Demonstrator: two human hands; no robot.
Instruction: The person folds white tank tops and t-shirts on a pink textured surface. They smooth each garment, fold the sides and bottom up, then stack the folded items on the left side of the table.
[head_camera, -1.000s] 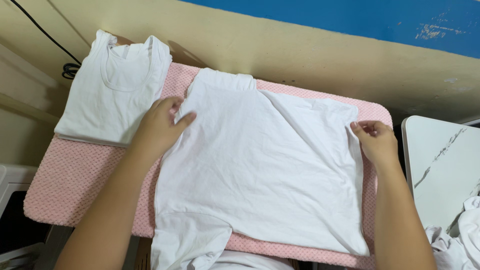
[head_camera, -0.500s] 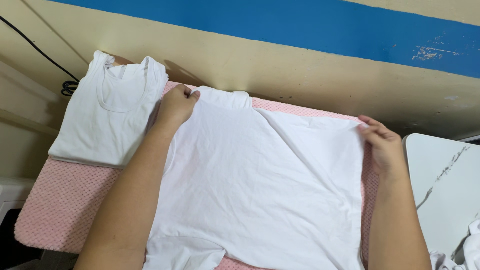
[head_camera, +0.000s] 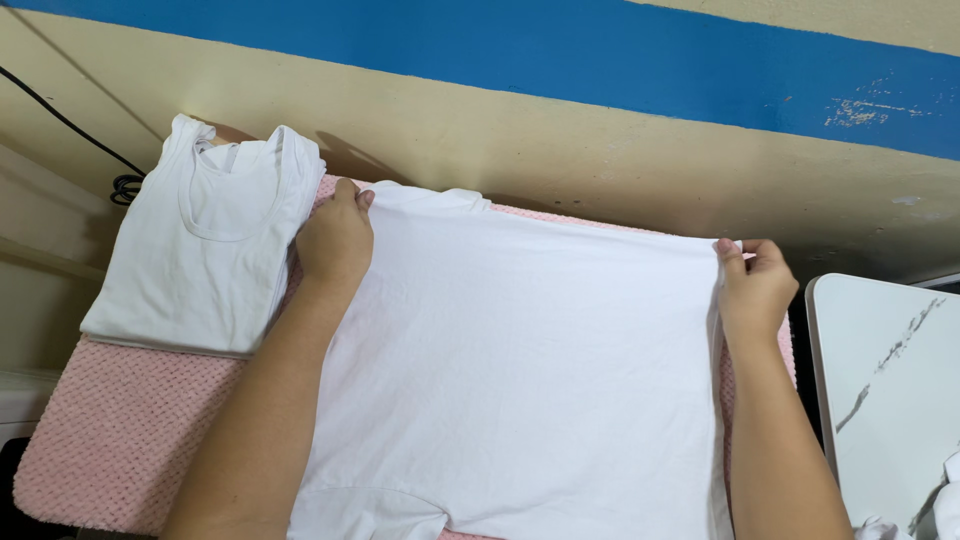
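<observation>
A white cotton T-shirt (head_camera: 520, 370) lies spread flat across the pink woven padded board (head_camera: 130, 440), covering it from near the middle to the right edge, with the near hem running over the front edge. The left hand (head_camera: 335, 240) rests on the far left corner of the shirt, close to the back edge of the board; its fingers curl down onto the cloth, but the pictures do not show whether any cloth is pinched underneath. The right hand (head_camera: 755, 290) is closed on the far right corner of the shirt at the board's right edge, thumb and fingers pinching the fabric fold. Between the 2 hands the far edge of the shirt runs straight and taut. Judged from this state, the spreading and squaring of the garment looks largely complete, while the body shows no lengthwise or crosswise fold yet. 1 folded white sleeveless top (head_camera: 210, 250) already sits on the far left corner of the board, just beside the left hand, partly overhanging the left edge. A white marble-pattern tabletop (head_camera: 880, 370) stands to the right of the board, apart from it, with loose white cloth (head_camera: 940, 500) at its near corner. A black cable (head_camera: 80, 130) hangs on the cream wall behind.
</observation>
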